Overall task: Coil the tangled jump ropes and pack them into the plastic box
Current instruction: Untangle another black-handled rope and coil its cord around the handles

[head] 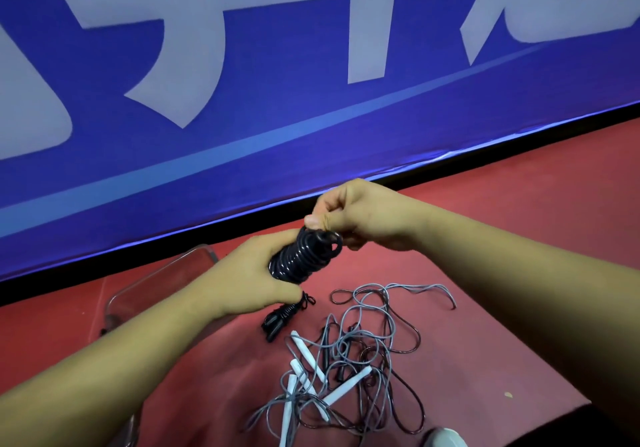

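A black jump rope (302, 256), wound tightly round its handles, is held above the red floor. My left hand (247, 277) grips the lower part of the bundle, and the black handle ends (277, 322) stick out below it. My right hand (349, 214) pinches the last black loop at the top of the coil. A tangle of grey and dark ropes with white handles (343, 367) lies on the floor below my hands. The clear plastic box (145, 290) stands on the floor to the left, partly hidden by my left arm.
A blue banner wall with large white characters (242, 100) runs across the back, with a black strip at its foot. A white shoe tip (443, 438) shows at the bottom edge. Red floor (519, 204) stretches to the right.
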Tool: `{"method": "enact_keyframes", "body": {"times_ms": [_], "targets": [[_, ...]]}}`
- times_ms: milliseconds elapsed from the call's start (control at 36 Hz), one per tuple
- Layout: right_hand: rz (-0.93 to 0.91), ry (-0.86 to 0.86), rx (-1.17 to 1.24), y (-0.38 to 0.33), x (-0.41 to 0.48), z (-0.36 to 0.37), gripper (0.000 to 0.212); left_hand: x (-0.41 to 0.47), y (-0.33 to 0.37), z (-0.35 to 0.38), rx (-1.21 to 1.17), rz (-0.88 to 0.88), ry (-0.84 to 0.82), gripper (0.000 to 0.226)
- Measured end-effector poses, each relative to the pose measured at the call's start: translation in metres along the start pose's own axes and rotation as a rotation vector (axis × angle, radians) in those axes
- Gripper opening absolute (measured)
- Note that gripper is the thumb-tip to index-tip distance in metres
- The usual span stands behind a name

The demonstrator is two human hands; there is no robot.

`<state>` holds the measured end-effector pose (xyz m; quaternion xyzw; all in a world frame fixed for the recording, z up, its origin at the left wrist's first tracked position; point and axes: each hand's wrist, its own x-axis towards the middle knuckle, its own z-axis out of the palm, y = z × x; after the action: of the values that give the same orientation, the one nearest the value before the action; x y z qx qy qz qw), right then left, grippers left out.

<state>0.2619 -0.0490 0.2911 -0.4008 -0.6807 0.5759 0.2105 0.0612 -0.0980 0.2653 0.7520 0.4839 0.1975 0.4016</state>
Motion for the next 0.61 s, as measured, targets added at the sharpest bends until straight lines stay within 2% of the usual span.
{"method": "enact_keyframes", "body": {"times_ms": [111, 222, 278, 389, 611], "targets": [[0.051, -0.019, 0.189, 0.003, 0.006, 0.003, 0.016, 0.000, 0.006, 0.004, -0.277, -0.032, 0.118, 0.041], [0.069, -0.028, 0.303, 0.007, 0.011, 0.003, 0.030, 0.004, 0.012, 0.012, -0.566, -0.044, 0.201, 0.043], [0.072, -0.006, 0.285, 0.009, 0.011, 0.002, 0.029, 0.004, 0.015, 0.016, -0.663, -0.038, 0.215, 0.042], [0.025, 0.122, 0.139, 0.004, 0.008, -0.004, 0.029, 0.003, 0.017, 0.019, -0.682, -0.006, 0.205, 0.027], [-0.003, 0.217, -0.087, 0.004, -0.001, -0.009, 0.024, -0.003, 0.020, 0.020, -0.799, -0.034, 0.084, 0.044]]}}
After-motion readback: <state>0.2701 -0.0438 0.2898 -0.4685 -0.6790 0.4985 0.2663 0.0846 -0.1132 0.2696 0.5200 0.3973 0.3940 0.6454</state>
